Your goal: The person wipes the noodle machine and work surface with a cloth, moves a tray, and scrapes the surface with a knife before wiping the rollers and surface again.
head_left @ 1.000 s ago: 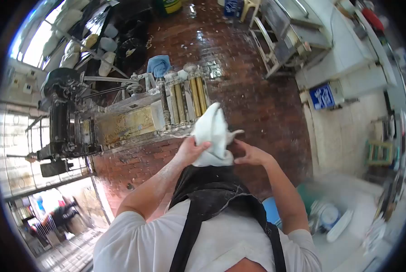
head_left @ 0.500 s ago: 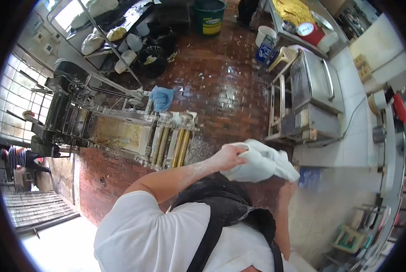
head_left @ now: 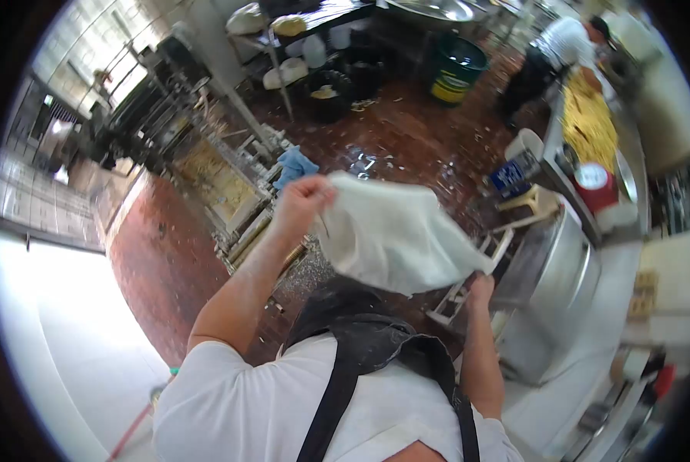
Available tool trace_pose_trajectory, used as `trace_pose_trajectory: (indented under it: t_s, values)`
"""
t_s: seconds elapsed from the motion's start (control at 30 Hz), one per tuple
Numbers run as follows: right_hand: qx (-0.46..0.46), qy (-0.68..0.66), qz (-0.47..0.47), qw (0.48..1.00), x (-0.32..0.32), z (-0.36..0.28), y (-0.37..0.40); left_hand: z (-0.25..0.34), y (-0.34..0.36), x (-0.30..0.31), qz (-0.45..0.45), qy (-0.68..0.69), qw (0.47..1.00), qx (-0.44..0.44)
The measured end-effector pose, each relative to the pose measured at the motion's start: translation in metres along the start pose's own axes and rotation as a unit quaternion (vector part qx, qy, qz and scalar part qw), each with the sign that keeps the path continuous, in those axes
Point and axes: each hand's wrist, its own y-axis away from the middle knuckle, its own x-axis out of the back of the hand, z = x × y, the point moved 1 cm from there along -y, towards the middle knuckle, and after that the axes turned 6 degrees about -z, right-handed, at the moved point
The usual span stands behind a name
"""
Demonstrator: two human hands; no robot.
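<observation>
A white cloth [head_left: 391, 235] hangs spread out in front of my dark apron, stretched between both hands. My left hand [head_left: 306, 202] pinches its upper left corner, the fingers closed on the fabric. At the lower right end, my right hand [head_left: 480, 288] is closed on the other corner; its fingers are partly hidden. The cloth sags in soft folds and covers part of the floor behind it. Just beyond my left hand, a blue rag [head_left: 295, 166] lies on the end of a roller machine [head_left: 214, 181].
A co-worker [head_left: 554, 58] bends over a counter with a yellow heap [head_left: 589, 115] and a red scale [head_left: 594, 183]. A green bucket [head_left: 456, 73] stands on the wet brick floor [head_left: 406, 127]. To the right are a blue crate [head_left: 510, 175], a stool [head_left: 531, 202] and a metal cabinet [head_left: 549, 269].
The cloth was bunched up and now hangs spread wide. My left hand has moved up and left. The view has turned, bringing the co-worker at the counter into sight.
</observation>
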Motion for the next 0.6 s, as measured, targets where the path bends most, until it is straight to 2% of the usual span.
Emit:
trace_pose_trajectory:
  t_s: [0.03, 0.07, 0.13, 0.17, 0.2, 0.23, 0.27, 0.3, 0.33, 0.4, 0.43, 0.5, 0.53, 0.57, 0.6]
  values:
    - [0.038, -0.023, -0.038, 0.998, -0.031, -0.034, -0.021, -0.008, -0.012, 0.012, 0.018, 0.244, 0.968, -0.050]
    - [0.006, -0.003, -0.098, 0.995, -0.061, -0.070, -0.038, 0.000, -0.028, 0.005, 0.034, 0.329, 0.942, -0.060]
    - [0.028, 0.010, -0.195, 0.980, -0.135, -0.092, -0.117, -0.098, -0.121, -0.013, -0.006, 0.404, 0.912, 0.073]
    - [0.028, 0.021, -0.224, 0.974, -0.156, -0.092, -0.139, -0.090, -0.151, -0.041, -0.018, 0.328, 0.938, 0.108]
    - [0.030, 0.032, -0.253, 0.967, -0.178, -0.091, -0.160, -0.107, -0.192, -0.061, -0.065, 0.173, 0.978, 0.097]
    - [-0.025, -0.013, -0.322, 0.946, -0.204, -0.093, -0.172, -0.114, -0.231, -0.082, -0.078, 0.125, 0.986, 0.084]
    - [-0.084, -0.056, -0.386, 0.917, -0.223, -0.096, -0.184, -0.066, -0.242, -0.101, -0.034, 0.069, 0.995, 0.067]
    - [-0.095, -0.048, -0.396, 0.912, -0.234, -0.100, -0.198, -0.093, -0.282, -0.128, 0.019, 0.035, 0.998, 0.045]
    - [-0.118, -0.074, -0.416, 0.899, -0.243, -0.105, -0.210, -0.062, -0.298, -0.137, -0.057, 0.060, 0.997, -0.004]
    - [-0.145, -0.118, -0.485, 0.854, -0.256, -0.123, -0.239, -0.024, -0.333, -0.149, -0.094, -0.048, 0.994, 0.004]
    - [-0.178, -0.202, -0.453, 0.850, -0.261, -0.123, -0.253, -0.004, -0.343, -0.147, -0.112, -0.013, 0.992, -0.048]
    - [-0.205, -0.211, -0.469, 0.833, -0.285, -0.131, -0.292, 0.035, -0.366, -0.136, -0.101, 0.087, 0.974, -0.185]
    - [-0.220, -0.199, -0.482, 0.824, -0.299, -0.133, -0.310, 0.039, -0.380, -0.123, -0.135, 0.081, 0.985, -0.075]
    - [-0.236, -0.183, -0.499, 0.813, -0.319, -0.138, -0.328, 0.033, -0.393, -0.113, -0.115, 0.078, 0.987, -0.077]
    - [-0.250, -0.166, -0.523, 0.797, -0.346, -0.145, -0.343, 0.021, -0.410, -0.090, -0.027, 0.022, 0.999, -0.030]
